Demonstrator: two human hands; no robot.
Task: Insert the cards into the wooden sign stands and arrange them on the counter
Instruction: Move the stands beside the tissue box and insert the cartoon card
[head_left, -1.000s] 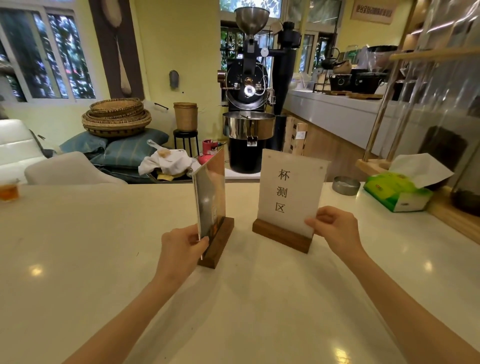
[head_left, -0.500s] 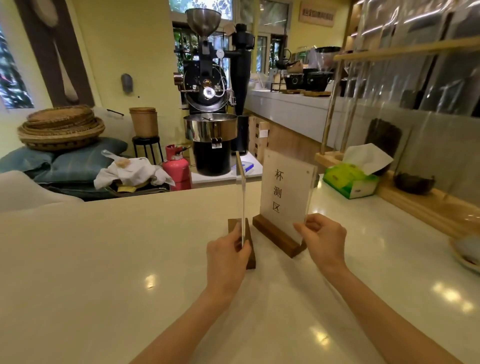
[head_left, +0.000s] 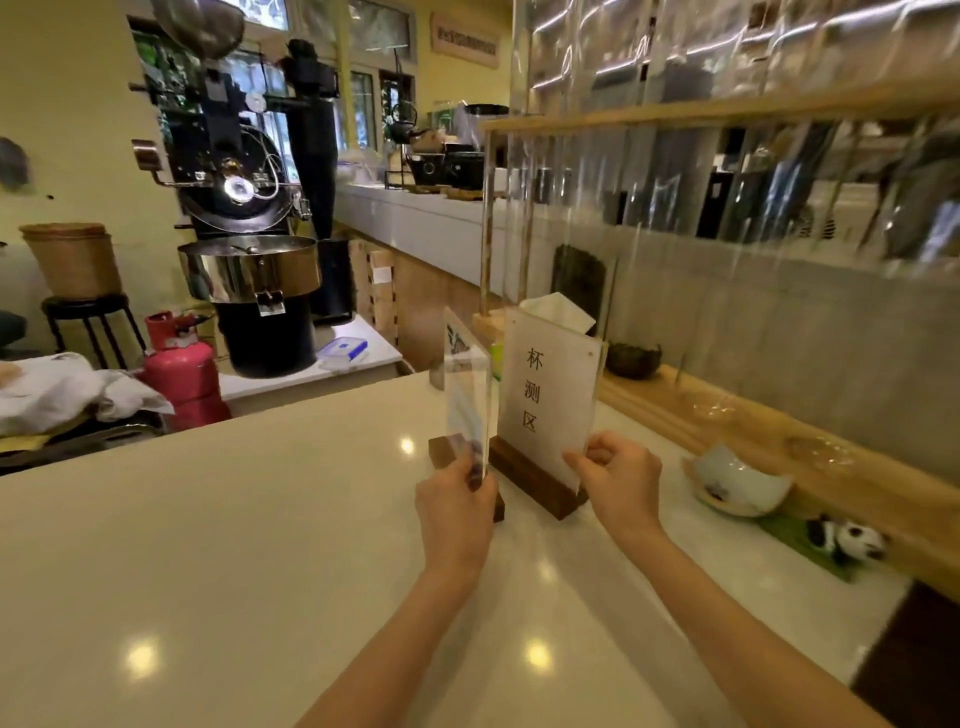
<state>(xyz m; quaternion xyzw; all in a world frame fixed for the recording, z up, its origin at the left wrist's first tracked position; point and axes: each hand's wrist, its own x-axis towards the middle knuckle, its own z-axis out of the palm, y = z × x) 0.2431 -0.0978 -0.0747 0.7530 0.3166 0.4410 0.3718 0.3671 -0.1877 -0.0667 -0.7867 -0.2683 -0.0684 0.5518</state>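
Two sign stands sit side by side on the pale counter (head_left: 234, 545). The right one is a white card with black characters (head_left: 545, 395) upright in a dark wooden base (head_left: 535, 478); my right hand (head_left: 618, 478) pinches its lower right corner. The left one is a clear acrylic card (head_left: 465, 395), seen almost edge-on, standing in a second wooden base (head_left: 441, 449). My left hand (head_left: 454, 514) grips that card's lower edge and covers part of its base.
A wooden shelf with glass panels (head_left: 727, 415) runs along the counter's right side, with a white ceramic dish (head_left: 737, 483) and a panda figurine (head_left: 847, 540) before it. Beyond the counter's far edge stand a coffee roaster (head_left: 249, 249) and a pink cylinder (head_left: 182, 369).
The view swung right. Both stands have been slid toward the right end of the counter, and the left stand now sits close against the right one. Both hands kept their grips.
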